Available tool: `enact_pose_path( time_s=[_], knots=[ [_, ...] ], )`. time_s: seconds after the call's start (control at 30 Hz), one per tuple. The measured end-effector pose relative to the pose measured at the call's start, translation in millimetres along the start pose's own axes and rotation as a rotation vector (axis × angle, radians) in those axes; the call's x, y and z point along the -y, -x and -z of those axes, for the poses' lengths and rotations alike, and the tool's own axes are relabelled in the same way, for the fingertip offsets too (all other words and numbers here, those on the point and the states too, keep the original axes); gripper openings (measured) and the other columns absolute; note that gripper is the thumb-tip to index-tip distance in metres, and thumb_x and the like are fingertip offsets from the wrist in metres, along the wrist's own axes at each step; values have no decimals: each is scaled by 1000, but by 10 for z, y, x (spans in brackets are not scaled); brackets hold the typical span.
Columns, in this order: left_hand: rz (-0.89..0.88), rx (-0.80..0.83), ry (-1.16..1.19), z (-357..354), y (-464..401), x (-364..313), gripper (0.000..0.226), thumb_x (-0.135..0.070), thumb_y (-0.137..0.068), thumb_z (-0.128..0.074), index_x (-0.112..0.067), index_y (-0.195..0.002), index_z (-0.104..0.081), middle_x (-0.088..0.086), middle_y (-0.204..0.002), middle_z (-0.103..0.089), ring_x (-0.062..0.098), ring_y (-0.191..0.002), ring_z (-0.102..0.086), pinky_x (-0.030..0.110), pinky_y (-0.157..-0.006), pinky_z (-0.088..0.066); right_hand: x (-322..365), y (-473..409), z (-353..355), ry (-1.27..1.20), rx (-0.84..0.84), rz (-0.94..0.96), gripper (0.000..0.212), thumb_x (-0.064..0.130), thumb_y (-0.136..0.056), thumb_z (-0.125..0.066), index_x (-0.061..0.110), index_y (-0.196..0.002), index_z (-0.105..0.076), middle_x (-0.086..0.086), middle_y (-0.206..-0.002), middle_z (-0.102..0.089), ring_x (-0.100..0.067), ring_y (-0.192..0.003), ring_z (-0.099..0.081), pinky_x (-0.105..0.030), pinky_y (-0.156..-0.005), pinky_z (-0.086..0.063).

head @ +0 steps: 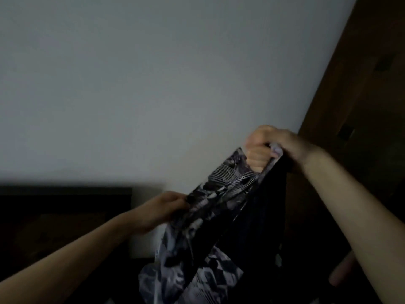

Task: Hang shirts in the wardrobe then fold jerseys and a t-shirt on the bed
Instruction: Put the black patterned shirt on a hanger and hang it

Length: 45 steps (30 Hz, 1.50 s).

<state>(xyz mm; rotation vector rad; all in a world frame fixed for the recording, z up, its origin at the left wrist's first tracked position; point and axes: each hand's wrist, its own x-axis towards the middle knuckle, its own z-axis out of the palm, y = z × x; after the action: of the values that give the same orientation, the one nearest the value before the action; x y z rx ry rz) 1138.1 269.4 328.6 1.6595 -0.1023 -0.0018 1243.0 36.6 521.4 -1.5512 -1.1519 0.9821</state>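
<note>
Item: one black garment with a grey-and-white abstract print (210,220), soft fabric, held aloft before a plain pale wall (131,84). Right hand (269,145) gripped its upper edge in a closed fist; left hand (162,207), lower, pinched the fabric's side, its fingers curled on the cloth. The rest hung down in loose folds. Dark brown wooden wardrobe panel (361,106) stood at right. No hanger or bed visible. Judged status: garment neither hung nor folded; most of the task appeared outstanding.
</note>
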Motion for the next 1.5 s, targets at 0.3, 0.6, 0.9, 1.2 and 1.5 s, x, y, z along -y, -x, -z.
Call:
enact_pose_path(
  time_s=[0.3, 0.6, 0.9, 1.2, 1.5],
  knots=[
    [-223, -89, -158, -5, -355, -1060, 29, -15, -100, -54, 10, -106, -68, 25, -105, -73, 25, -90, -66, 29, -81, -53, -388, 199, 193, 852, -343, -228, 50, 52, -74, -82, 33, -113, -58, 5, -98, -59, -11, -77, -59, -35, -68, -51],
    [-198, -29, -568, -249, -663, -1949, 21, -28, -93, -68, -17, -111, -66, 10, -97, -68, 18, -87, -65, 29, -78, -51, -702, 383, 211, 354, -608, 92, 38, 33, -90, -71, -5, -91, -69, -14, -97, -76, -28, -93, -72, -39, -83, -55],
    [5, 293, -602, -466, -868, -1633, 25, -31, -88, -75, -16, -108, -75, 6, -111, -76, 24, -101, -72, 33, -88, -56, -292, 821, 757, 496, -683, 169, 20, 35, -77, -82, 15, -79, -77, -3, -77, -74, -10, -76, -69, -24, -74, -49],
    [-384, -28, -852, -740, -1391, -818, 38, -49, -73, -57, -29, -103, -70, -8, -102, -52, 2, -89, -56, 21, -81, -45, -283, 1050, 986, 446, -848, 258, 20, 25, -80, -81, 8, -72, -74, -16, -74, -72, -15, -69, -66, -25, -64, -46],
    [-632, -106, -715, -1350, -1935, -884, 51, -14, -81, -70, -27, -125, -48, -9, -119, -59, 9, -103, -62, 30, -86, -54, -4, 1655, 1019, 512, -1217, 263, 44, 34, -84, -75, -10, -86, -68, -35, -87, -66, -35, -71, -66, -35, -69, -39]
  ],
)
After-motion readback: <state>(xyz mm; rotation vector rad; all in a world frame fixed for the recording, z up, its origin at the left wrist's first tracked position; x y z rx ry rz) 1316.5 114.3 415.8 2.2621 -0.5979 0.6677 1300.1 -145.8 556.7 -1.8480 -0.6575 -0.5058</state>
